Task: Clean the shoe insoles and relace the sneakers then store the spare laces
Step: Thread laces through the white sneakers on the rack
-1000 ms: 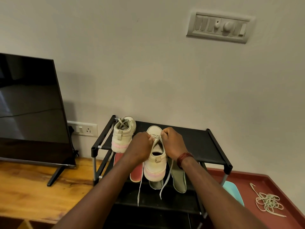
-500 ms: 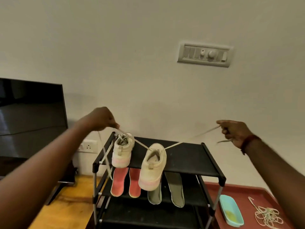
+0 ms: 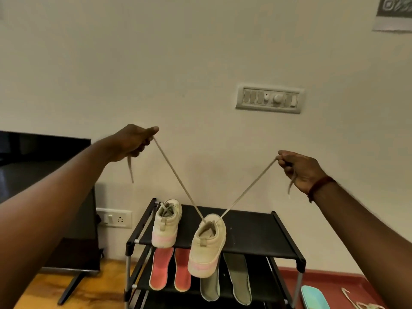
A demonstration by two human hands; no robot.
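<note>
Both arms now raised higher, left hand (image 3: 131, 141) and right hand (image 3: 298, 168) each pinch a taut lace (image 3: 178, 177) end above the sneaker (image 3: 207, 246); relacing, with slack probably needed next for crossing.

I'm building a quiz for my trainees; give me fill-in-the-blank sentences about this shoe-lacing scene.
The left hand and right hand each pinch an end of the ___ threaded through the nearer sneaker.
The other sneaker stands on the rack's ___ shelf.
Beside the pink insoles lie ___ grey insoles.
Missing: lace; top; two.
</note>
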